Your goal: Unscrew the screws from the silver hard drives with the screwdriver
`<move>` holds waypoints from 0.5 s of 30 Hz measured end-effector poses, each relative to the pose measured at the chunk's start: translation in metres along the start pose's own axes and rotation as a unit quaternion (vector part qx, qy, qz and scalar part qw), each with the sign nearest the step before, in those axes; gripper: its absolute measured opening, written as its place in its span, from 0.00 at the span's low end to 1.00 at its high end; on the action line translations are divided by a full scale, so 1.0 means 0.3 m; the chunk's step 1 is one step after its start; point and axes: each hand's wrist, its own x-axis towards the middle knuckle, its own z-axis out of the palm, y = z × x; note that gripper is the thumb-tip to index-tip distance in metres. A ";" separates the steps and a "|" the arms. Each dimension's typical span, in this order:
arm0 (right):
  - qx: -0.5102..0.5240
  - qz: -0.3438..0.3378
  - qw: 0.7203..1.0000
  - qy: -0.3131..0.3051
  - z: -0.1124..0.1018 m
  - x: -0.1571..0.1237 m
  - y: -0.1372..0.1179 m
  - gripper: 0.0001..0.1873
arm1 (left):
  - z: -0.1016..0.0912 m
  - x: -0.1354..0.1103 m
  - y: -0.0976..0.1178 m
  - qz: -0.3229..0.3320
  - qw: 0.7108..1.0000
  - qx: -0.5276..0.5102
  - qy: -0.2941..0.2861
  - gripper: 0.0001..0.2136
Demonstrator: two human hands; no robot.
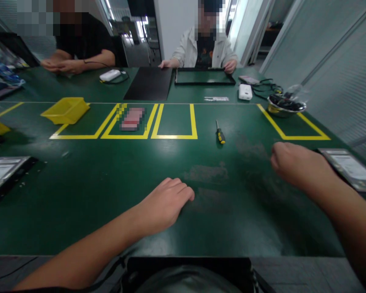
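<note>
My left hand (pixel 166 201) rests palm down on the green table (pixel 110 195), its fingers curled loosely with nothing under them that I can see. My right hand (pixel 293 162) hovers just above the table to the right, fingers curled inward into a loose fist, and nothing shows in it. A small screwdriver (pixel 220 132) with a yellow and black handle lies beyond both hands, nearer the right one. A flat device with a white label (pixel 347 167) lies just right of my right hand.
Yellow tape boxes (pixel 173 122) mark the table's middle. A yellow bin (pixel 66 110) sits far left, a metal bowl (pixel 286 106) far right, another labelled device (pixel 3 173) at the left edge. Two people sit opposite with a black panel (pixel 149 83) and a tablet (pixel 204 76).
</note>
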 end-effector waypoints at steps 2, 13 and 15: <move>0.035 -0.079 0.996 0.016 -0.084 -0.021 -0.164 0.11 | -0.008 -0.042 -0.024 -0.010 1.000 0.002 0.006 0.12; 0.174 -0.341 0.923 0.048 -0.124 -0.095 -0.652 0.08 | -0.243 -0.495 -0.425 -0.384 0.870 0.308 0.027 0.26; 0.175 -0.349 0.920 0.045 -0.087 -0.088 -0.650 0.08 | -0.316 -0.632 -0.542 -0.496 0.808 0.319 0.000 0.32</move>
